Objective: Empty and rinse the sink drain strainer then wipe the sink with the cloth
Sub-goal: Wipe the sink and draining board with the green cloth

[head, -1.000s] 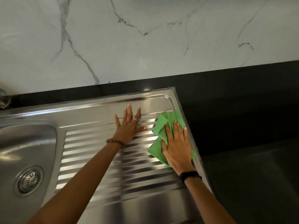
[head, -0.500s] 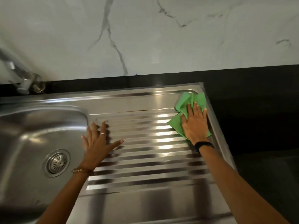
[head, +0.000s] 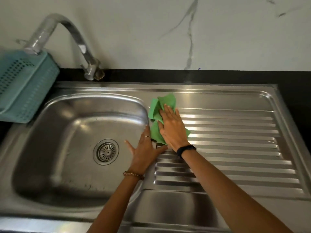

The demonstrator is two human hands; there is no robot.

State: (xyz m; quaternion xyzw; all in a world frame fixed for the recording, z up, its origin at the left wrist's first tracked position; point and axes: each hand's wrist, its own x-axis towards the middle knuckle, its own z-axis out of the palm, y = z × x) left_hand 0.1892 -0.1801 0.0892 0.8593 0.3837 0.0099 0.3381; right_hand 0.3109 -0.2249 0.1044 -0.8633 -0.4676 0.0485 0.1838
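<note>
A green cloth [head: 157, 115] lies crumpled on the steel drainboard [head: 232, 132], right beside the basin's right rim. My right hand [head: 173, 128] lies flat on the cloth, fingers together, pressing it down. My left hand [head: 144, 148] rests flat with spread fingers on the rim between basin and drainboard, touching the cloth's lower edge. The round metal drain strainer [head: 106, 151] sits in the drain at the bottom of the steel basin [head: 67, 148].
A curved chrome tap [head: 70, 36] rises behind the basin, its spout over a teal plastic basket [head: 25, 88] on the left. Black countertop [head: 168, 75] borders the sink, with a white marble wall behind.
My right hand has slid the cloth left across the drainboard from its far right corner to the basin's rim. My left hand moved left too. The view has swung left, revealing tap and basket.
</note>
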